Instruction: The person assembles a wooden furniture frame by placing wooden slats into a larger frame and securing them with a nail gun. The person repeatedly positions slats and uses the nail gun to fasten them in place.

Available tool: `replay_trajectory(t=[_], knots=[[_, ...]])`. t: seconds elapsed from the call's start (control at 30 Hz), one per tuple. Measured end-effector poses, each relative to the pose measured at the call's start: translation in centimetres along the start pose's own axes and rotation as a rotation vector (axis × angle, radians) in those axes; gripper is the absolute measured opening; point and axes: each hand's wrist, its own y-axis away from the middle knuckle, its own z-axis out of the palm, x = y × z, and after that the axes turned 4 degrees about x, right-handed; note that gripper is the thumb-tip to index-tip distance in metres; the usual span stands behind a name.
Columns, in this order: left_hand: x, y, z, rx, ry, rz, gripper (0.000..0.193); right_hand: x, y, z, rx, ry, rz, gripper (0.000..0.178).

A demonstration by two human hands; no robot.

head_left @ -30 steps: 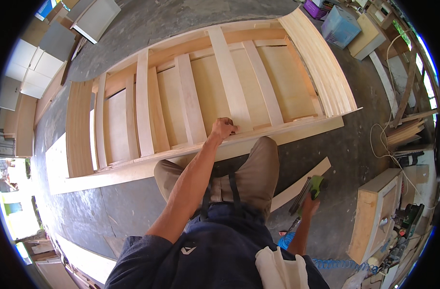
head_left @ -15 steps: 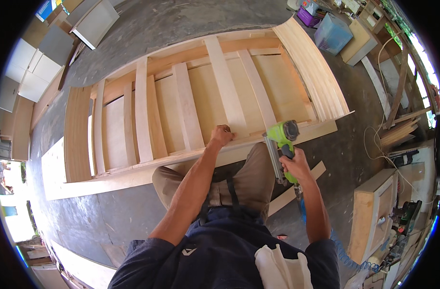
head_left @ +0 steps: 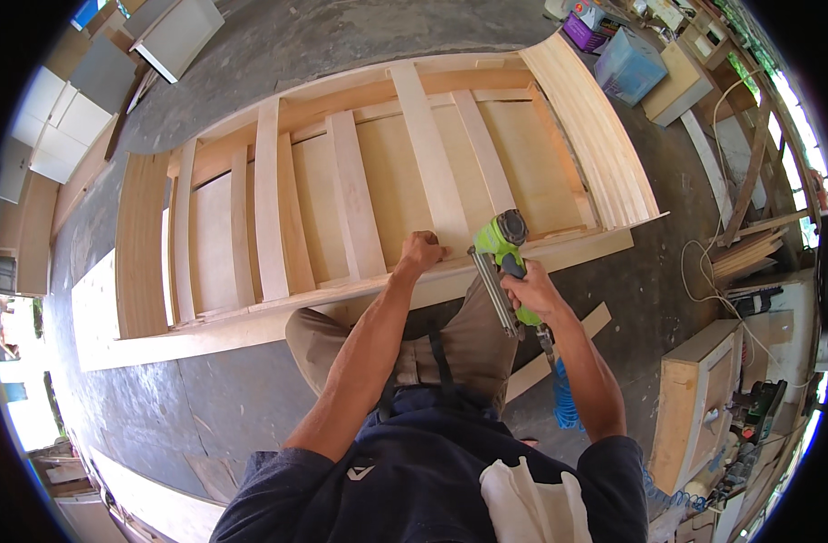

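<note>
A large pale wooden frame (head_left: 142, 244) with several cross slats and thin panels lies across the floor in front of me. My left hand (head_left: 423, 251) is closed at the frame's near edge, with its fingers curled and thumb against the near end of a wide wooden slat (head_left: 429, 149). Wrapped round the handle of a green and black nail gun (head_left: 493, 239) is my right hand (head_left: 531, 291). The gun's nose is over the near rail, just right of that slat; whether it touches the wood is hard to tell. A blue coiled air hose (head_left: 567, 398) hangs below the gun.
A loose wood strip (head_left: 559, 353) lies on the floor by my right knee. At right stand a wooden drawer box (head_left: 694, 398), tools and a pale cord. White and grey cabinets (head_left: 65, 127) stand far left; a blue box (head_left: 629, 63) sits far right.
The nail gun has moved left and slightly up in my right hand, closer to the wide slat. My left hand stays at the slat's end, its thumb now reaching toward the right.
</note>
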Motion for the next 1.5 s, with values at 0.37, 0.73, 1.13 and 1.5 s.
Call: replay_trajectory(t=[0.37,0.73,1.13,1.5], knots=[[-0.7,-0.5,0.2,0.009,0.036,0.002,0.034,-1.8,0.2,0.2,-0.006,0.08,0.029,0.01],[-1.1,-0.7,0.5,0.049,0.083,0.033,0.031,-2.5,-0.2,0.0,-0.034,0.125,0.046,0.012],[-0.5,-0.2,0.2,0.021,0.113,-0.016,0.029,-1.3,-0.5,0.7,-0.031,0.05,0.03,0.01],[-0.5,-0.1,0.0,0.021,0.128,-0.012,0.028,-1.6,-0.3,0.8,-0.029,0.07,0.012,0.011]])
